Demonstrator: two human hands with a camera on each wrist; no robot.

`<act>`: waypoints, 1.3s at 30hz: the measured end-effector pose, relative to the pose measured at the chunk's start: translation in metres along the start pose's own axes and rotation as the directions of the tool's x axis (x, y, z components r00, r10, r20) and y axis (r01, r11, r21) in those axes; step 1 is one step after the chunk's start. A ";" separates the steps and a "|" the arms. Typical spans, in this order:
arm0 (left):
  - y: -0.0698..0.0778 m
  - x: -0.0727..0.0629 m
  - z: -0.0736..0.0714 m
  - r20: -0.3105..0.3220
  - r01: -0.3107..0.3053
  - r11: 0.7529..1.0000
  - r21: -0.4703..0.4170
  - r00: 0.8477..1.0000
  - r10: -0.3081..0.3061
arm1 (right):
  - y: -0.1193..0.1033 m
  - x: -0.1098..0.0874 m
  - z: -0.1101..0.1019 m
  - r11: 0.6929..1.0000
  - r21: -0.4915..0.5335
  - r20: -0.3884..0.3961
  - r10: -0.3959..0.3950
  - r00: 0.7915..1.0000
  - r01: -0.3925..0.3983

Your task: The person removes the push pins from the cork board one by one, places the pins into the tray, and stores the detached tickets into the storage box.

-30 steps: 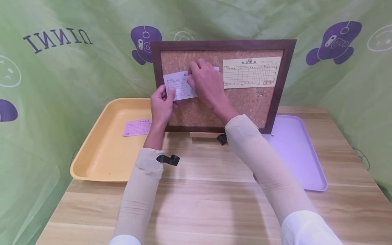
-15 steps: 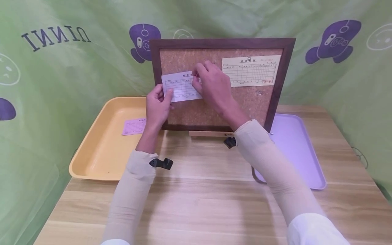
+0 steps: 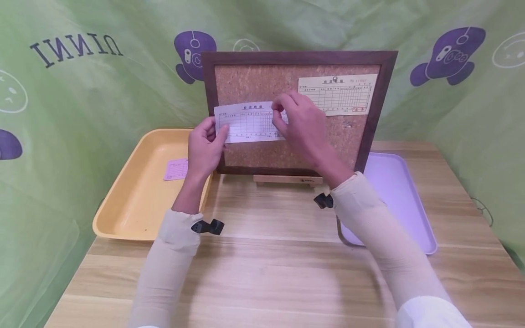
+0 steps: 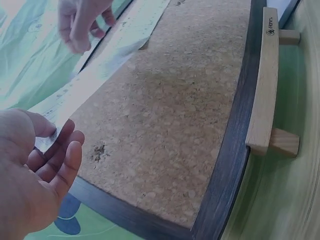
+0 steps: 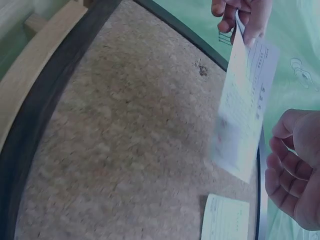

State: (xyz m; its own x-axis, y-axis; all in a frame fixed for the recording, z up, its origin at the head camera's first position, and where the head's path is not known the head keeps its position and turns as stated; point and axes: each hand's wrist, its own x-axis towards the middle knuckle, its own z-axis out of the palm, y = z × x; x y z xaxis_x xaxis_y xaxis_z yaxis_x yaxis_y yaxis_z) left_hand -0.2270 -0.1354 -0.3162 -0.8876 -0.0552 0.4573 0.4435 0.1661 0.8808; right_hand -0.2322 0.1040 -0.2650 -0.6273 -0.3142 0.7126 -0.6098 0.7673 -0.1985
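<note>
My left hand (image 3: 203, 150) pinches the left end of a white receipt slip (image 3: 246, 122) between thumb and fingers, in front of the cork board (image 3: 262, 157). In the right wrist view the slip (image 5: 245, 110) extends over the cork, its far end loose. My right hand (image 3: 305, 123) overlaps the slip's right end in the head view; the right wrist view shows its curled fingers (image 5: 286, 175) beside the slip, apart from it. I cannot tell whether a small thing is between its fingertips. A cream receipt (image 3: 311, 96) hangs at the board's upper right under a silver pushpin (image 3: 335, 79).
The dark-framed board leans on a wooden stand (image 3: 287, 179). Left of it lies a yellow tray (image 3: 135, 200) with a pink slip (image 3: 176, 170) inside. A purple tray (image 3: 402, 196) is on the right, partly behind the right forearm. Behind hangs a green printed cloth (image 3: 143, 91).
Both hands have lowered slightly and spread apart, the right moving right across the slip. The slip has dropped a little and its heading now shows. The left hand keeps its pinch.
</note>
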 end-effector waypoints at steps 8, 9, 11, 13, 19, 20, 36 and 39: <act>0.003 -0.009 -0.016 0.027 0.028 0.998 0.065 0.999 -0.030 | 0.012 -0.015 -0.006 1.000 0.003 -0.025 -0.023 0.999 0.024; 0.003 -0.010 -0.018 0.029 0.027 0.997 0.072 0.999 -0.029 | 0.015 -0.017 -0.006 1.000 0.000 -0.031 -0.026 0.999 0.026; 0.003 -0.012 -0.023 0.026 0.016 0.996 0.087 0.999 -0.019 | 0.020 -0.023 -0.007 1.000 -0.004 -0.033 -0.029 0.999 0.028; 0.003 -0.014 -0.027 0.017 0.004 0.995 0.098 1.000 -0.006 | 0.025 -0.028 -0.008 1.000 -0.016 -0.028 -0.027 0.999 0.027; -0.001 -0.017 -0.041 -0.035 -0.015 0.997 0.081 0.999 0.018 | 0.042 -0.046 -0.011 0.999 -0.013 -0.005 -0.041 0.999 0.041; -0.001 -0.018 -0.044 -0.045 -0.016 0.997 0.073 0.999 0.020 | 0.045 -0.049 -0.011 0.999 -0.015 -0.006 -0.043 0.999 0.043; -0.003 -0.021 -0.087 -0.180 -0.009 0.997 -0.076 0.984 -0.005 | 0.085 -0.104 -0.032 0.992 -0.119 0.015 0.035 0.999 -0.033; -0.002 -0.020 -0.095 -0.204 0.001 0.992 -0.123 0.979 -0.026 | 0.091 -0.115 -0.038 0.991 -0.118 0.023 0.070 0.997 -0.067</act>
State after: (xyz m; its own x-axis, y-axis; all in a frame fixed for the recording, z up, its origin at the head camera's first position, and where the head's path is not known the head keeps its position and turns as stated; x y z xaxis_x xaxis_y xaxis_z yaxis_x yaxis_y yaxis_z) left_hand -0.1981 -0.2287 -0.3158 -0.8549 -0.2593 0.4493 0.4545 0.0433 0.8897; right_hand -0.1972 0.2314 -0.3395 -0.6793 -0.2726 0.6814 -0.5050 0.8473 -0.1646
